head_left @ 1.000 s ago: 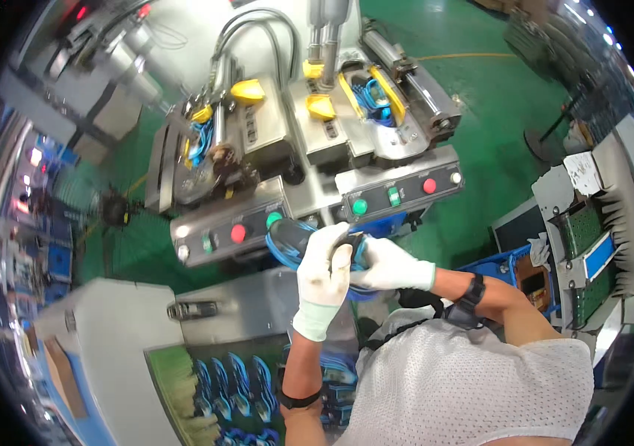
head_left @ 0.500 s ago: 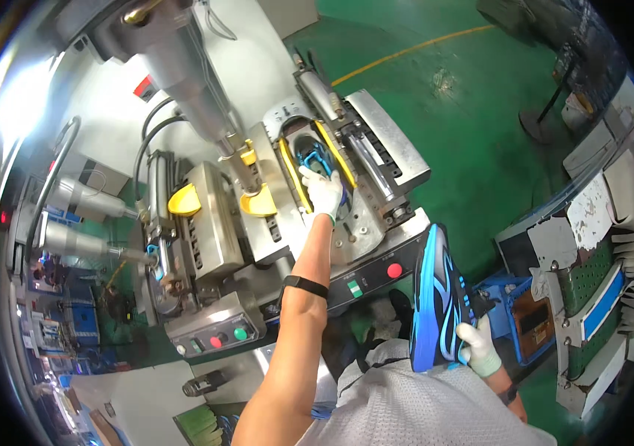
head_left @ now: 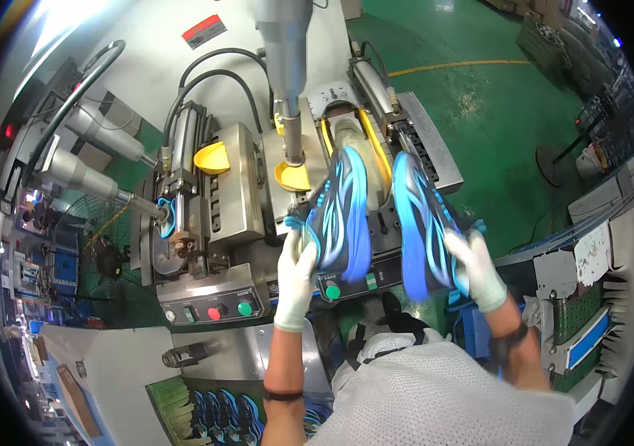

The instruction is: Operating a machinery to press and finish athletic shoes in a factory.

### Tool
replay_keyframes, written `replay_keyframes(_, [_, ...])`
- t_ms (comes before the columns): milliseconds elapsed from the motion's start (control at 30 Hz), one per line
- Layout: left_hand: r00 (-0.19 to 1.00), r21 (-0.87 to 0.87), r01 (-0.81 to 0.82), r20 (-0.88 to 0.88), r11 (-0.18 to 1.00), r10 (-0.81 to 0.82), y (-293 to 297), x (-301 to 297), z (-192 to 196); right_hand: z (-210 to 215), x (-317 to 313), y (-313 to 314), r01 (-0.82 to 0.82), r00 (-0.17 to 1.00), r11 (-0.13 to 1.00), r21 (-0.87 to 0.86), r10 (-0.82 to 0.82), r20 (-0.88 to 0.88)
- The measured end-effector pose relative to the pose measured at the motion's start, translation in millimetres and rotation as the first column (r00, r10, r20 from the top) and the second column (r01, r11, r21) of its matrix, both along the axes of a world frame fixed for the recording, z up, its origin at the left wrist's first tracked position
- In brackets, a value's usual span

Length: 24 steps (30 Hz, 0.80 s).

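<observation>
My gloved left hand [head_left: 298,271] grips a black and blue sports shoe [head_left: 344,215] by its collar end, with the toe pointing away from me. A similar shoe [head_left: 422,230] is in my gloved right hand [head_left: 478,271], also gripped near its opening. The two shoes are side by side and apart, their blue soles facing each other. Both are held up in front of the machine's right-hand fixture [head_left: 347,111], partly hiding it. A yellow bar [head_left: 375,143] lines the fixture's right side.
Left of the fixture stand a vertical metal press cylinder [head_left: 284,63] and two yellow pads [head_left: 212,157]. Another blue-trimmed shoe [head_left: 166,217] sits in the left station. Below is a button panel [head_left: 217,306]. Several shoes [head_left: 231,416] lie at lower left; a rack [head_left: 577,305] stands right.
My left hand has come back from the fixture with a shoe in it. My right hand has raised its shoe from beside my lap to next to the other one.
</observation>
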<state>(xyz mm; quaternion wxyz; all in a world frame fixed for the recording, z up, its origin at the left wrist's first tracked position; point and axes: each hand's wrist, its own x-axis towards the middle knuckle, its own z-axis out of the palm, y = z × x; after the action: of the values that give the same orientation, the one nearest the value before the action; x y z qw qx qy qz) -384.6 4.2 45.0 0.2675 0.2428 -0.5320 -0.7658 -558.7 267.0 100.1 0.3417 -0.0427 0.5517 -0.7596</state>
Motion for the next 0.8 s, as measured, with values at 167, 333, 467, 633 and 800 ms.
replay_keyframes(167, [0.939, -0.074, -0.063, 0.334, 0.995, 0.084, 58.4, 192.8, -1.3, -67.2, -138.0, -175.8, -0.415, 0.906, 0.91, -0.019, 0.415, 0.08])
replay_keyframes(333, [0.703, -0.337, -0.258, 0.577, 0.906, 0.415, 138.9, 299.4, -41.0, -178.0, -167.2, -286.8, 0.461, 0.389, 0.54, 0.704, 0.59, -0.707])
replay_keyframes(467, [0.495, -0.195, -0.621, 0.654, 0.759, 0.573, 199.1, 345.0, -94.4, -148.2, -167.2, -284.5, 0.299, 0.412, 0.598, 0.744, 0.622, -0.666])
replay_keyframes(633, [-0.02, -0.667, -0.46, 0.668, 0.586, 0.744, 253.0, 384.2, -269.6, -132.2, -153.0, -296.1, 0.069, 0.396, 0.573, 0.817, 0.735, -0.55])
replay_keyframes(800, [-0.059, -0.611, -0.655, 0.628, 0.445, 0.776, 244.2, 368.2, -255.7, -110.3, -82.4, -253.9, 0.01, 0.238, 0.755, 0.656, 0.635, -0.735])
